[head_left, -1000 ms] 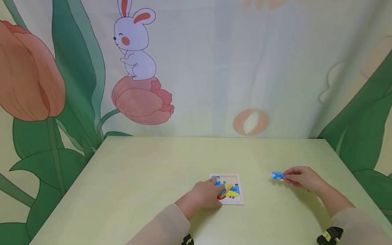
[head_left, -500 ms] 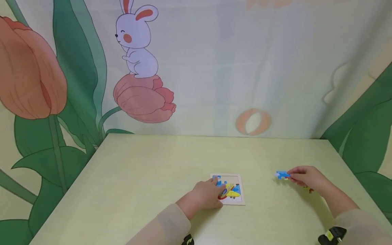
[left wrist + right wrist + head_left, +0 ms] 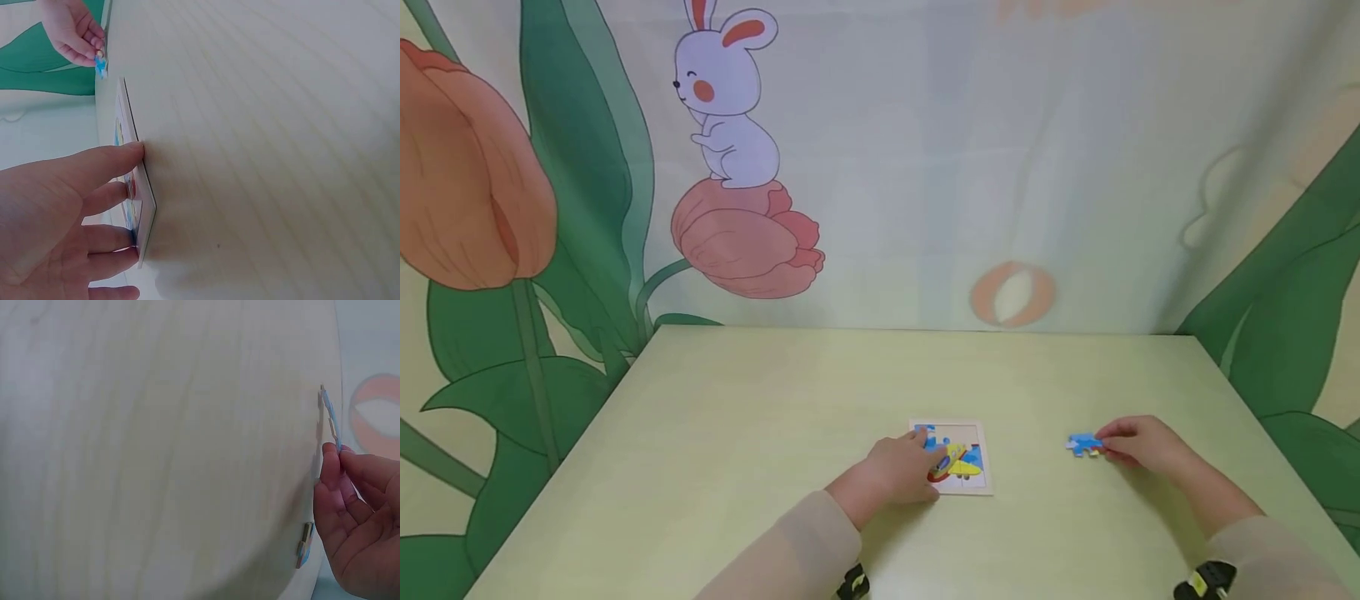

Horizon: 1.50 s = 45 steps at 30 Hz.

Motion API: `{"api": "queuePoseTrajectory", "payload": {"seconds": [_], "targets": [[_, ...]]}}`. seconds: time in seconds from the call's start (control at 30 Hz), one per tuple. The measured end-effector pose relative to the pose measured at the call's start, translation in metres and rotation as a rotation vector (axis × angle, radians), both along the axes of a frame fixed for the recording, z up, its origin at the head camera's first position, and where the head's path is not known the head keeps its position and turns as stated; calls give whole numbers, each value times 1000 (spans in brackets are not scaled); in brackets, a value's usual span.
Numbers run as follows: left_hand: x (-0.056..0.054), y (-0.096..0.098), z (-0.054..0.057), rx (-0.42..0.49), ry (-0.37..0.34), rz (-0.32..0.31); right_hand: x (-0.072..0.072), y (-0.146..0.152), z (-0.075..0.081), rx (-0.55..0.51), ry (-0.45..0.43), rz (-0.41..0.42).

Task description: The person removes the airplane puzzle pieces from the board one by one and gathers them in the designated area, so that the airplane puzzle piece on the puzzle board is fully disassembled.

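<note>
A square jigsaw puzzle board [image 3: 970, 487] with a pale frame and a yellow airplane picture lies on the table. My left hand [image 3: 901, 471] rests on its left part, covering some of the picture. In the left wrist view the thumb [image 3: 112, 162] touches the board's near edge, and other fingers reach over the pieces. Off to the right, my right hand [image 3: 1150, 446] pinches a blue puzzle piece [image 3: 1084, 444] between thumb and fingertips. The right wrist view shows that puzzle piece [image 3: 330, 415] edge-on, close over the table.
In the right wrist view another small puzzle piece [image 3: 304, 547] lies on the table beside the right hand; the hand hides it from the head view. The pale table [image 3: 760, 400] ends at a printed curtain [image 3: 880, 167] with a rabbit and tulips.
The right hand has shifted slightly with its puzzle piece, which now sits lower and flatter toward the camera. The left hand stays on the board. The head view has shifted slightly.
</note>
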<state>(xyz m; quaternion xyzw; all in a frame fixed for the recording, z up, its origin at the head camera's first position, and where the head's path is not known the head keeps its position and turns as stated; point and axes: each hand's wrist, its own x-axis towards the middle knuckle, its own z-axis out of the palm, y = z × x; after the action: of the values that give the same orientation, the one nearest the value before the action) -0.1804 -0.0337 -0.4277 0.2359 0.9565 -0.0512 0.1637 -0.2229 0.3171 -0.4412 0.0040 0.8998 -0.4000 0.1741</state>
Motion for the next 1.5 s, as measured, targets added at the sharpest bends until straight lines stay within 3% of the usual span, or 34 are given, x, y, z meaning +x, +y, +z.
{"api": "queuePoseTrajectory", "payload": {"seconds": [0.37,0.6,0.93,1.17,1.5], "targets": [[2,2,2,7,-13,11,3,1,-1,99,29,4],[-1,2,-1,1,3,6,3,0,-1,189,81,48],[0,0,-3,-17,39,-7,3,-8,3,230,101,62],[1,-1,1,-6,45,-17,4,-9,2,256,108,45],[3,-7,-4,19,57,-34,5,-15,5,357,112,40]]}}
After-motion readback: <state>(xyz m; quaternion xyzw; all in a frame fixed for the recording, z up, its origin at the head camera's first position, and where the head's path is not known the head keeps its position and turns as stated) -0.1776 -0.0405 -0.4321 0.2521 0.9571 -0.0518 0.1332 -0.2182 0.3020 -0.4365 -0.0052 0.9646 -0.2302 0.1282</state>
